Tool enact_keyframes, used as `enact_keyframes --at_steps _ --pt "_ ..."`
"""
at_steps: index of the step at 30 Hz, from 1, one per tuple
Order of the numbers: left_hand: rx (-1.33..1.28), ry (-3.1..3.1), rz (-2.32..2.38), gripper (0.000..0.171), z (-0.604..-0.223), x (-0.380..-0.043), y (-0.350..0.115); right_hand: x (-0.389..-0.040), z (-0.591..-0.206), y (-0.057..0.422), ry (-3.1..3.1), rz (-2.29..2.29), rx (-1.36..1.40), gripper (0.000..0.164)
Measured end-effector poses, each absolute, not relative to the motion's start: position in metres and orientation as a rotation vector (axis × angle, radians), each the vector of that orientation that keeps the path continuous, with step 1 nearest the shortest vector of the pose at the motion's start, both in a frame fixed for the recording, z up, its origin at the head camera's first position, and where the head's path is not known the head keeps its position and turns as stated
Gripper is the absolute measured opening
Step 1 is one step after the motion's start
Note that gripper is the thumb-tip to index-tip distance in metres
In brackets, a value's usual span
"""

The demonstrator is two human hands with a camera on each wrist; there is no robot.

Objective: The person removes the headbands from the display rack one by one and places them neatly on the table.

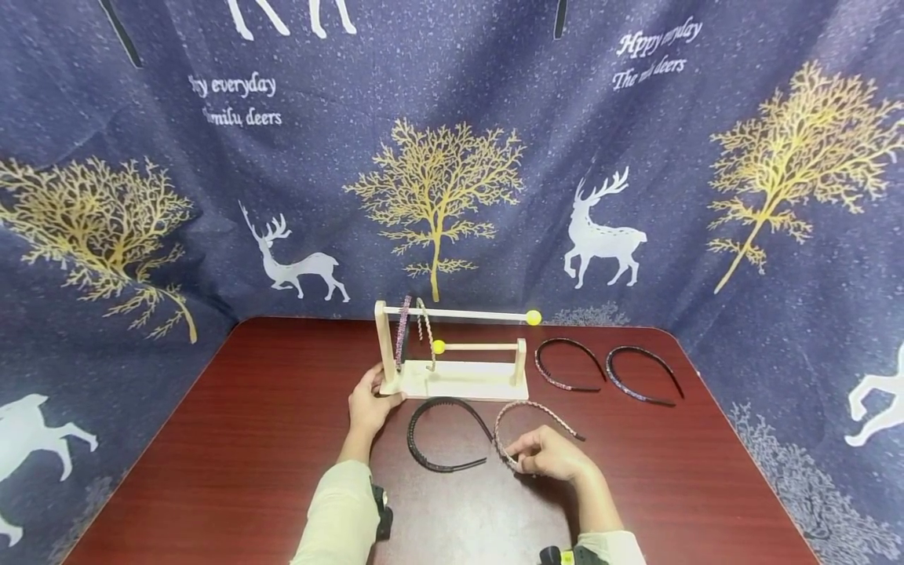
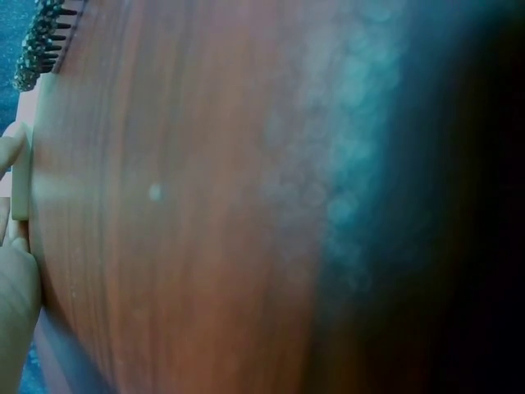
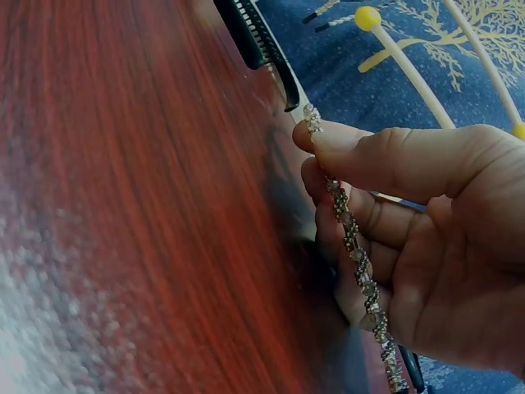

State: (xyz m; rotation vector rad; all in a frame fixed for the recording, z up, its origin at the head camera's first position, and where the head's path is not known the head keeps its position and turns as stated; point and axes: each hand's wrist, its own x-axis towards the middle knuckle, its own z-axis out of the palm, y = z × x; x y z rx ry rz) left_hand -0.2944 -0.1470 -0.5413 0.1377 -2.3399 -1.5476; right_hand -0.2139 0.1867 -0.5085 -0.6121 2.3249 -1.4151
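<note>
My left hand (image 1: 369,404) grips the left end of a pale wooden headband rack (image 1: 466,383), thumb along the front of its base. In the left wrist view, only part of that hand (image 2: 12,279) shows, at the left edge. Between thumb and fingers, my right hand (image 1: 554,457) pinches a beaded headband (image 1: 497,430) near the table's middle. The right wrist view shows its clear and dark beads (image 3: 361,261) running past my fingers. A pink-purple glittery headband (image 1: 402,333) and a pale twisted headband (image 1: 428,333) hang on the rack's upper bar.
A black headband (image 1: 413,443) lies in front of the rack, just left of the beaded one. Two more, a reddish-trimmed headband (image 1: 561,384) and a bluish-trimmed headband (image 1: 632,394), lie to the rack's right. Yellow balls (image 1: 533,318) tip both bars. A patterned cloth (image 1: 452,259) hangs behind the table (image 1: 282,424).
</note>
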Motion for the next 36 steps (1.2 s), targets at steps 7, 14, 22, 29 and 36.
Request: enact_keyframes --at_steps 7,14,22,29,36 --pt "0.135 -2.353 -1.538 0.071 -0.542 -0.293 -0.147 -0.212 -0.507 0.186 2.323 -1.426 -0.604 0.026" --pt "0.127 -2.348 -1.537 0.071 -0.542 -0.293 -0.148 -0.214 -0.509 0.187 2.332 -1.426 -0.633 0.029" --pt "0.133 -2.348 -1.551 0.070 -0.541 -0.291 -0.147 -0.204 -0.480 0.167 2.350 -1.606 -0.629 0.024" --pt "0.129 -2.350 -1.529 0.071 -0.541 -0.294 -0.148 -0.212 -0.456 0.133 2.403 -1.770 -0.658 0.031" --pt "0.110 -2.344 -1.541 0.072 -0.541 -0.295 -0.148 -0.224 -0.433 0.110 2.361 -1.884 -0.682 0.035"
